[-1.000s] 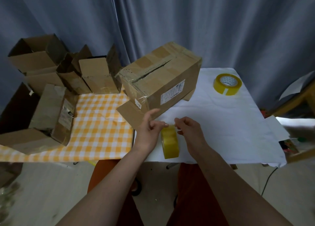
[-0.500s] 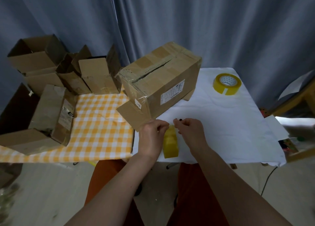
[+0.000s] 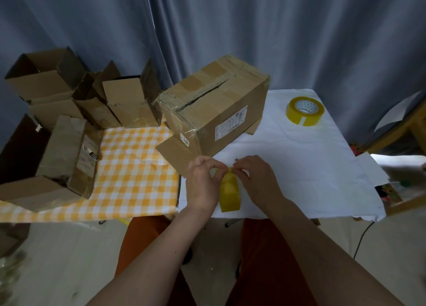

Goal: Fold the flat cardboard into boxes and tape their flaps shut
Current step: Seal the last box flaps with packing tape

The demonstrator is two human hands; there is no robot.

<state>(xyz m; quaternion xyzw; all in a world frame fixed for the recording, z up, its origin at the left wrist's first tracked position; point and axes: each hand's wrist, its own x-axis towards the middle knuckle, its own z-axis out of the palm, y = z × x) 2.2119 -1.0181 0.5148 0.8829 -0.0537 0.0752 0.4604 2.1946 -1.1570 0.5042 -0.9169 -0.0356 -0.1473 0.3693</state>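
In the head view, both hands sit close together at the near edge of the counter (image 3: 299,162). The left hand (image 3: 202,183) and the right hand (image 3: 255,176) pinch the top of a yellow tape roll (image 3: 229,195) that stands on its edge between them. They seem to be hunting for the loose end. It is best to hold the roll firm and peel slowly, so the tape does not split. The big box (image 3: 214,112) waits just behind, its top slit not yet taped. 1 more tape roll (image 3: 304,111) lies far off to the right.
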